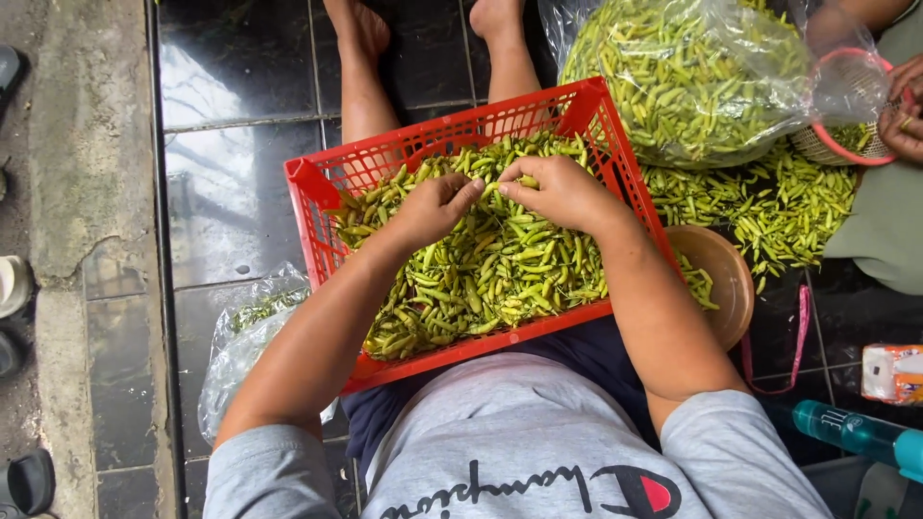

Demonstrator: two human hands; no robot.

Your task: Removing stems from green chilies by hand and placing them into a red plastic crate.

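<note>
A red plastic crate point(317, 197) rests on my lap, filled with small green chili peppers point(481, 279). Both hands are over the far middle of the pile. My left hand point(433, 204) and my right hand point(558, 192) meet fingertip to fingertip, pinching one green chili point(492, 187) between them. My forearms stretch from the bottom of the view across the crate.
A brown bowl point(735, 279) with some chilies sits right of the crate. A big clear bag of chilies point(687, 72) and a loose heap point(769, 207) lie beyond. Another person's hand point(904, 106) holds a pink-rimmed basket point(851, 106). A plastic bag point(245, 332) lies left; a teal bottle point(860, 432) lower right.
</note>
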